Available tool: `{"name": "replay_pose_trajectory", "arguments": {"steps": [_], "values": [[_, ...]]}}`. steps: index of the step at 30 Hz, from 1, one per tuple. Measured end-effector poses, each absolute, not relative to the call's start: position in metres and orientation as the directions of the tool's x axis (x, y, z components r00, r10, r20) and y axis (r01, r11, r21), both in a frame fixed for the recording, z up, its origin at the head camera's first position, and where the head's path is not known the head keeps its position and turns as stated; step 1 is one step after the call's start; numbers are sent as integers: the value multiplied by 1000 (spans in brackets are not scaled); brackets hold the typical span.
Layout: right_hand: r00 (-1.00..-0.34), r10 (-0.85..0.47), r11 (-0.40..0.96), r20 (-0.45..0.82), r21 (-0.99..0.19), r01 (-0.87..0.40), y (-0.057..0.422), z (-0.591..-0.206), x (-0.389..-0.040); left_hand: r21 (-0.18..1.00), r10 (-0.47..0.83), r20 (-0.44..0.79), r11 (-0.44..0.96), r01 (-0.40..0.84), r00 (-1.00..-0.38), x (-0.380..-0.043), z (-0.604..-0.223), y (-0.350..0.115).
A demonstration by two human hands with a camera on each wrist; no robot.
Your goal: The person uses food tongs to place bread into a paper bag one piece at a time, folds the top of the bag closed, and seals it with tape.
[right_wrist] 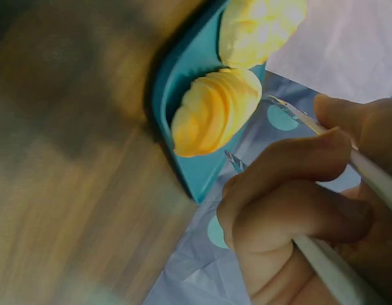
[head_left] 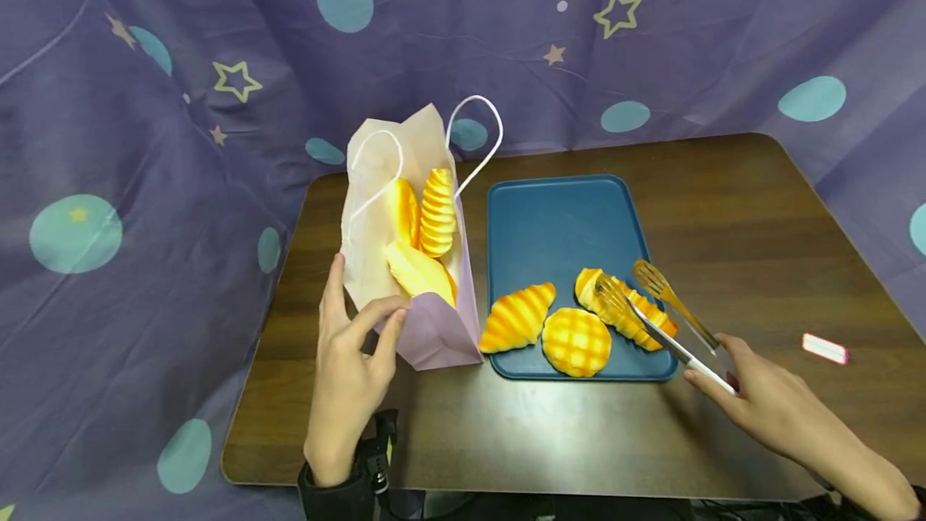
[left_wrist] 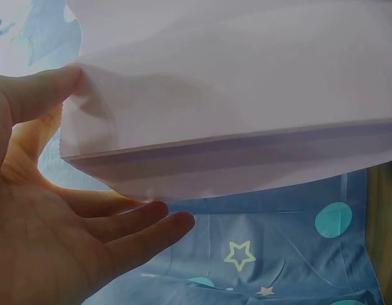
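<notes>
My left hand (head_left: 354, 368) pinches the near rim of a pale purple paper bag (head_left: 437, 336) between thumb and forefinger; its other fingers reach along the bag's outside in the left wrist view. Inside the bag lie a ridged spiral bread (head_left: 437, 215), a smooth orange bun (head_left: 407, 211) and a pale yellow bread (head_left: 419, 272). Serving tongs (head_left: 712, 372) are gripped in my right hand (head_left: 777, 404). The spread tong tips stand either side of a ridged long bread (head_left: 589, 288) at the right of a blue tray (head_left: 564, 223).
On the tray's near half also lie a croissant-shaped bread (head_left: 517, 318) and a round crosshatched bun (head_left: 576, 342). A small white-and-pink piece (head_left: 825, 348) rests on the wooden table (head_left: 752, 231) at right. A purple curtain (head_left: 463, 30) hangs behind; white handles (head_left: 499, 127) loop above the bag.
</notes>
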State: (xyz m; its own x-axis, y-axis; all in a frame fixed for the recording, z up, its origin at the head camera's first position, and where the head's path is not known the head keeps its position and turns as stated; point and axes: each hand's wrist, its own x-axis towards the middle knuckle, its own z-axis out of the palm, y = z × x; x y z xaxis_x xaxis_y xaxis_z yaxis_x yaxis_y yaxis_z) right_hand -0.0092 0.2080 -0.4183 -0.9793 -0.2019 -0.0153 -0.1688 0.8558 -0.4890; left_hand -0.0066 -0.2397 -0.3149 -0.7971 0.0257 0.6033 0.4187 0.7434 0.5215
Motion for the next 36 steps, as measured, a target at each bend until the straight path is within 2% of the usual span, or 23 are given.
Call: {"name": "replay_pose_trajectory", "arguments": {"steps": [5, 11, 23, 29, 36], "values": [[-976, -219, 860, 14, -469, -200, 210, -423, -11, 524, 16, 605, 744, 413, -796, -8, -313, -242], [-964, -257, 876, -72, -438, -201, 214, -421, -16, 532, 9, 587, 750, 393, -810, -9, -311, -243], [-941, -330, 925, -76, -226, -306, 227, -420, -27, 536, 7, 570, 755, 378, -822, -11, -310, -240], [-935, -348, 920, -65, -214, -327, 230, -423, -28, 533, 10, 568, 757, 378, -823, -12, -310, -238], [-937, -349, 909, -25, -251, -332, 231, -424, -26, 533, 8, 563, 761, 370, -827, -10, -309, -237]]}}
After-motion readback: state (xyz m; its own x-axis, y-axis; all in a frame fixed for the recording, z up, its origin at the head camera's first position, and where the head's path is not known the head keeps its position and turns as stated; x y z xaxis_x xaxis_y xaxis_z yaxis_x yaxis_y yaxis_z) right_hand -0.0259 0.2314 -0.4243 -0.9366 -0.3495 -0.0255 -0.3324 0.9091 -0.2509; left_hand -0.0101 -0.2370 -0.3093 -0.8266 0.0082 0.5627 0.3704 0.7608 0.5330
